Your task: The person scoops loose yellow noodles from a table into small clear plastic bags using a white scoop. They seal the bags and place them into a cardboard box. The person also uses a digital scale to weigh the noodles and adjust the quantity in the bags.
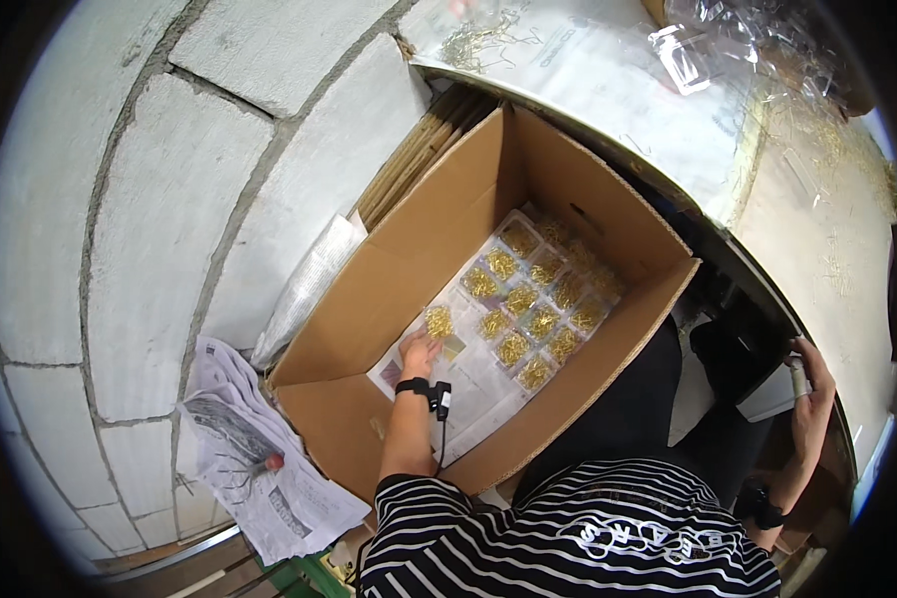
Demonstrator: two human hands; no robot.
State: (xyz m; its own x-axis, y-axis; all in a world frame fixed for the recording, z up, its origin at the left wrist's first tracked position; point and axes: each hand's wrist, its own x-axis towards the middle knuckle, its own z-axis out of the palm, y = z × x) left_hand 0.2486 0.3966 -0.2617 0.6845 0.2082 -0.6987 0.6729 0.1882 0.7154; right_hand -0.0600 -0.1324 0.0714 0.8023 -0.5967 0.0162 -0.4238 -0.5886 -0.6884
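Note:
Inside the large cardboard box (389, 269), my left hand (421, 354) reaches down to the bottom. Its fingers are at the near edge of a small clear pack of gold-coloured, pin-like metal pieces (439, 321) and seem to pinch it; the fingertips are partly hidden. Right of this pack, several similar clear packs of gold pieces (542, 321) lie in rows over printed paper (473, 389). Out at the far right, my right hand (815, 377) curls at the table's edge, a pale band around one finger.
The table (608, 85) has a white sheet, loose gold pieces (483, 42) and crumpled clear plastic (757, 45). A white block wall (179, 169) stands on the left. Crumpled newspaper (269, 478) lies beside the box, and flattened cardboard (424, 149) leans behind it.

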